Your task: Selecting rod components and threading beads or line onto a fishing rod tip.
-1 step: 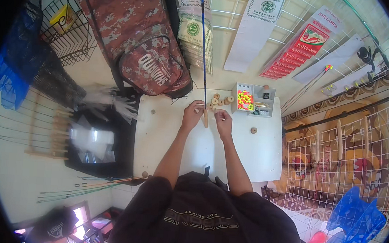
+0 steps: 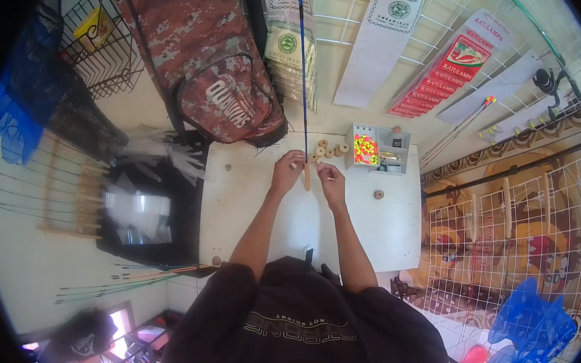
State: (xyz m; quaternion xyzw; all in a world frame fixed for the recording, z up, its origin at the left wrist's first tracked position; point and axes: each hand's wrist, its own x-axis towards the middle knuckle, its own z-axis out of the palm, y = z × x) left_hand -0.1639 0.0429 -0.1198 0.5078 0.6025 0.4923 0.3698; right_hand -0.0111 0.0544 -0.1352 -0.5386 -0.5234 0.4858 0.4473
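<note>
A thin blue fishing rod (image 2: 304,66) stands up from the table, its lower end passing into a slim light-brown wooden handle (image 2: 307,177). My left hand (image 2: 288,173) is closed round the rod just where the handle begins. Close beside the handle on the right is my right hand (image 2: 330,183), its thumb and fingers pinched together. Whatever lies in that pinch is too small to make out. Just beyond my hands, several round cork rings (image 2: 321,151) lie in a loose cluster.
A grey divided box (image 2: 409,160) holds bright red-and-yellow beads (image 2: 366,150) and small bottles. One lone cork ring (image 2: 379,194) lies on the white table (image 2: 247,205). A camouflage rod bag (image 2: 222,94) leans at the back left. Another person's dark cap (image 2: 84,336) shows at lower left.
My right hand has shifted slightly left, closer to the handle. My left hand and the rod stay nearly in place.
</note>
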